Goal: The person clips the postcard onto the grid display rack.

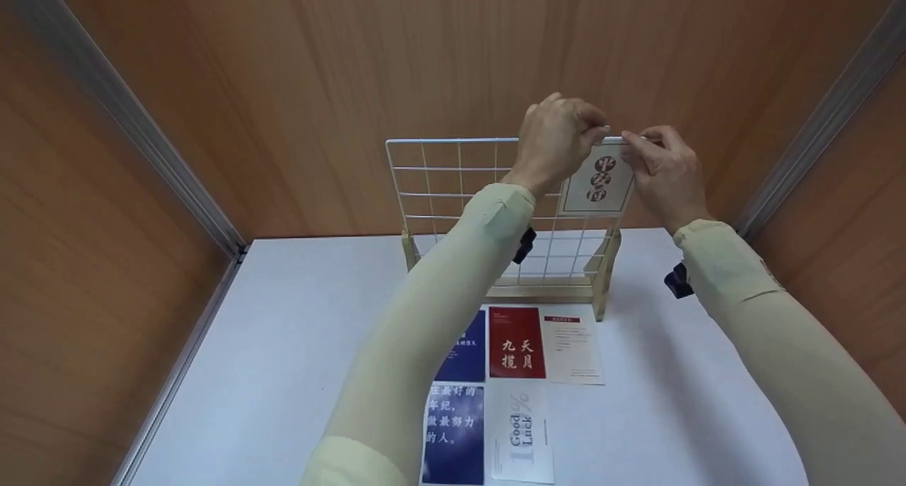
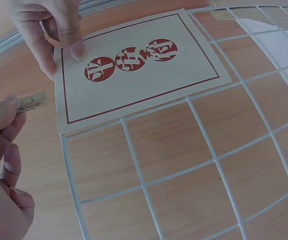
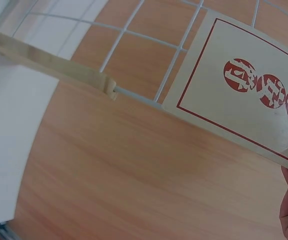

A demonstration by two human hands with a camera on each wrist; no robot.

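At the upper right of the wire grid (image 1: 453, 140), the right hand (image 1: 665, 171) pinches a red-bordered card (image 2: 134, 87), judged light, stiff and creasable, best held by its edges; the left hand (image 1: 555, 136) grips a clothespin (image 2: 32, 101).

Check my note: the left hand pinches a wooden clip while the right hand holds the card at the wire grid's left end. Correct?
One slip: the head view shows the card at the right end of the wire grid, not the left. The left hand does pinch a wooden clip, and the right hand holds the card.
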